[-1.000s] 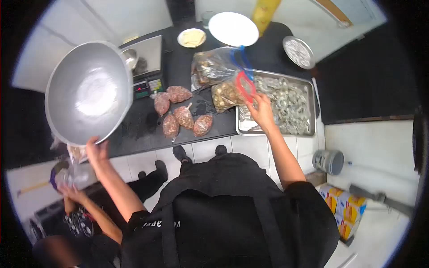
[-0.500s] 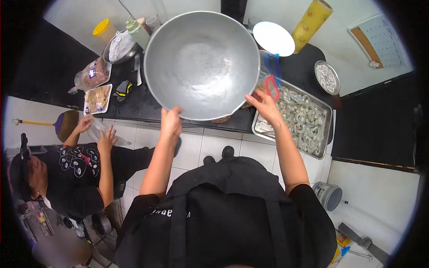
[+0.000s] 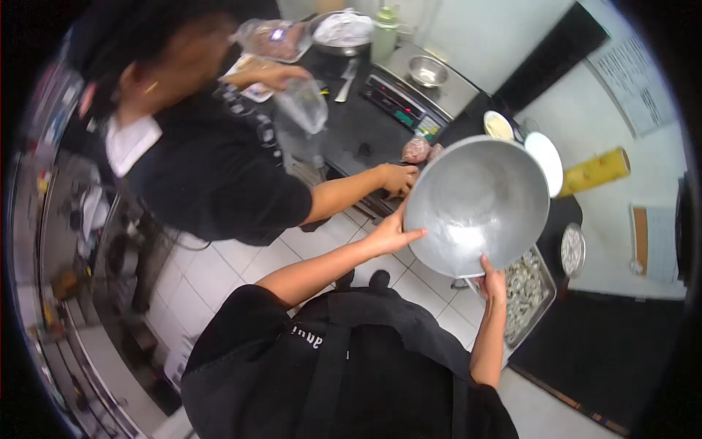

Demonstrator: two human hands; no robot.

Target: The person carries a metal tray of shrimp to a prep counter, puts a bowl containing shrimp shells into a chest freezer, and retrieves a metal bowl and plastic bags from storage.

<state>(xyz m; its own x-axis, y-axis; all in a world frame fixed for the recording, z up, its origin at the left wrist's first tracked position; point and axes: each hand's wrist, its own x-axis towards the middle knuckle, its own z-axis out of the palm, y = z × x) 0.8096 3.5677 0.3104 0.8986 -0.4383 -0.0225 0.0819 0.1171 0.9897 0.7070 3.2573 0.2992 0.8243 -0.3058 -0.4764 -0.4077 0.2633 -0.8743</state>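
Note:
A large round metal bowl is held up between my two hands, tilted so that its bare inside faces me. My left hand grips the rim at the lower left, thumb over the inner edge. On the bottom rim my right hand is closed, its thumb pressed on the inside and its fingers hidden behind. Partly covered by the bowl, a metal tray of shrimp lies on the dark counter beyond my right hand. Next to the bowl's left rim is a bag of pinkish minced meat.
Close on my left, a co-worker leans over the counter, one hand near the bowl, the other at a clear plastic bag. Behind stand a digital scale with a small steel bowl, a white plate and a yellow roll.
My view has turned left. The bowl has come down in front of me with both hands on it. The co-worker has stood up to the counter and reaches across it.

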